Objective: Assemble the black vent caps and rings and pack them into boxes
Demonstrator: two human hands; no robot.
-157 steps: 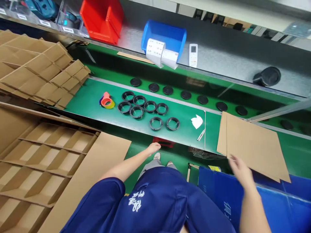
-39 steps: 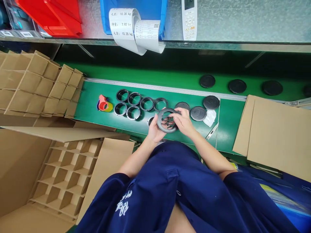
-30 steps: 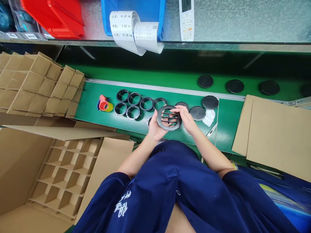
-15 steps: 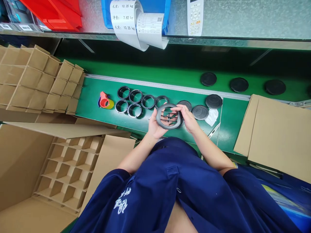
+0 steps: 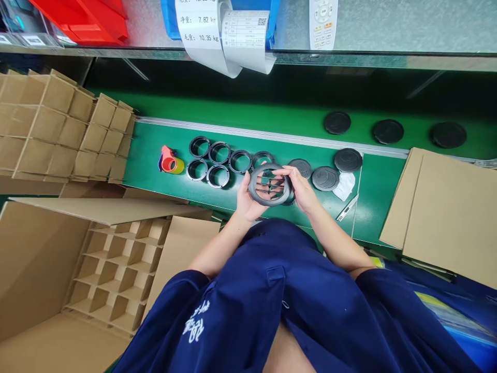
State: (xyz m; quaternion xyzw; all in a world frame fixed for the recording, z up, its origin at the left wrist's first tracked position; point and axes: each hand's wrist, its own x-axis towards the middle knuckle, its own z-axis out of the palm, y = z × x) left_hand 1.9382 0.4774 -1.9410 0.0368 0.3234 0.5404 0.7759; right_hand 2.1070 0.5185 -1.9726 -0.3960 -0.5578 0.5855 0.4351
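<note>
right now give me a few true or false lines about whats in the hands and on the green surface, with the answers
1. The left hand and right hand both hold a round black slatted vent grille. True.
2. A red tape dispenser sits left of the open black rings. True.
3. The open black rings sit in the cardboard divider. False: they lie flat on the green work surface.
4. Dark round discs lie to the right of the rings. True.
5. A second person's hand reaches in from the right. False: only the person's own two hands show.
</note>
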